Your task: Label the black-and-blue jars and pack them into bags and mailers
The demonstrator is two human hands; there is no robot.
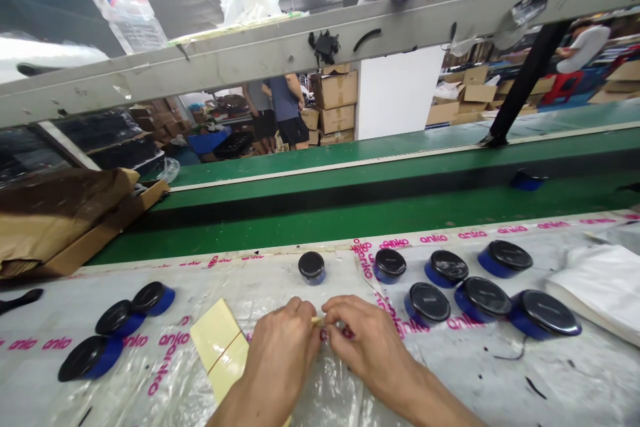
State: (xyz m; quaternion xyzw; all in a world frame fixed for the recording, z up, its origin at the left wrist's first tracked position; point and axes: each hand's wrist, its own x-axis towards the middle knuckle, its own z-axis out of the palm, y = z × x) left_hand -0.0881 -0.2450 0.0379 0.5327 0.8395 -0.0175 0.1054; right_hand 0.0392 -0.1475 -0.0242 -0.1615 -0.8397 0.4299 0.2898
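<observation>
My left hand point(284, 355) is closed in a pinch, with a small pale yellow piece point(317, 321) showing at its fingertips. My right hand point(371, 347) faces it with curled fingers, closed near the same piece; what lies inside them is too small to name. Under and beside my left hand lies a pale yellow sheet point(218, 340) crossed by a brown line. Just beyond both hands stands a small round container point(311, 268) with a black lid and a clear-blue body.
Several black-lidded blue containers point(484, 299) stand at the right, and three more point(120, 317) at the left. Plastic printed with pink lettering covers the table point(165, 360). Beyond run a green conveyor belt point(280, 213) and a grey overhead beam point(240, 53). A cardboard box point(100, 233) sits far left.
</observation>
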